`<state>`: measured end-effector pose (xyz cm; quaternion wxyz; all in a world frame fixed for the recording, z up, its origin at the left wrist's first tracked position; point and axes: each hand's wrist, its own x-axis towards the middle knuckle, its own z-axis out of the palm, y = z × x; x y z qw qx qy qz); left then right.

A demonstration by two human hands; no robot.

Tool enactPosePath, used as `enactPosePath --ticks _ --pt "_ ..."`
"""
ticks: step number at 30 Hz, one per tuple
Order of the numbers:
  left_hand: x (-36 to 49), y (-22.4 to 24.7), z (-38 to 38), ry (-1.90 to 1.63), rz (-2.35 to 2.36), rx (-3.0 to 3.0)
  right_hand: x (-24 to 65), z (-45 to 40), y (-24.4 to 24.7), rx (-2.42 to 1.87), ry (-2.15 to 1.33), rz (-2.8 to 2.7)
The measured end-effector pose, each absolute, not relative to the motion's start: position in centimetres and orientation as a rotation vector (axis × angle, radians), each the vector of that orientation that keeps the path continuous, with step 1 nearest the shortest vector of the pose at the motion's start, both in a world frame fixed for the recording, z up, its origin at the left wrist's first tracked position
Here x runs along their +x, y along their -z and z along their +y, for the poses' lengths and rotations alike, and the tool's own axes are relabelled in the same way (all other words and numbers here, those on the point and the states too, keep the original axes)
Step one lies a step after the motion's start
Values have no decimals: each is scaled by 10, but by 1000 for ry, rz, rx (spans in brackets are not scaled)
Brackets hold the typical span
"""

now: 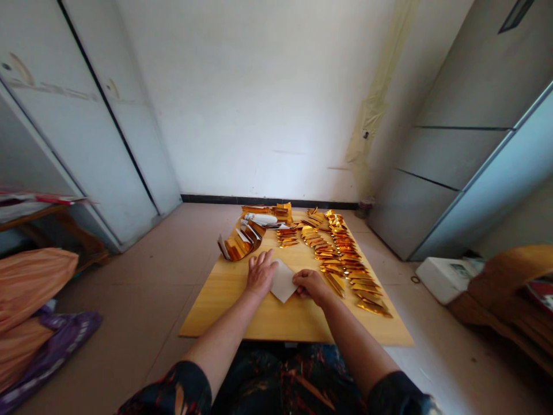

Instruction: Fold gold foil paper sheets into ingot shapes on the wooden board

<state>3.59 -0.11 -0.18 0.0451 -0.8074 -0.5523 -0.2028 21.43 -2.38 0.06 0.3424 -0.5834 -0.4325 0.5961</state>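
A square sheet of paper (283, 281), pale side up, lies turned like a diamond on the wooden table (224, 314). My left hand (261, 274) rests on its left edge with the fingers stretched out. At the sheet's right corner, my right hand (310, 285) pinches the paper between thumb and fingers. Folded gold foil pieces (328, 251) lie in overlapping rows to the right of my hands. Beyond my left hand sits a curled stack of gold foil sheets (242, 242), some with white backs showing.
More gold sheets (283, 212) and a white packet (260, 219) lie at the table's far end. Cabinets (86, 115) stand on the left, a grey refrigerator (444, 138) on the right. Orange and purple bags (38, 300) lie at the left. A white box (440, 279) is at the right.
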Motion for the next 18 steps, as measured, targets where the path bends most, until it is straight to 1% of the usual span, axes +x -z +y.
enactPosePath --ticks 2,4,7,9,10,15,17,18 --pt "39 -3 -6 637 -1733 -2461 213 -23 -1 -1586 -1514 -1119" --pt "38 -4 -13 633 -1731 -2605 211 -23 -2 -1630 -1493 -1089" --pt "29 1 -25 622 -1658 -2868 209 -27 -4 -1628 -1498 -1046" --pt "21 7 -33 551 -1559 -2955 210 -32 -6 -1592 -1528 -1039" --pt "19 10 -36 529 -1545 -2950 210 -34 -7 -1568 -1550 -1044" --pt "16 20 -40 659 -1519 -2829 219 -45 -5 -1543 -1603 -1259" --pt "18 22 -37 724 -1515 -2826 226 -45 -3 -1564 -1483 -1458" --pt "18 22 -35 762 -1532 -2824 229 -44 -2 -1572 -1347 -1572"
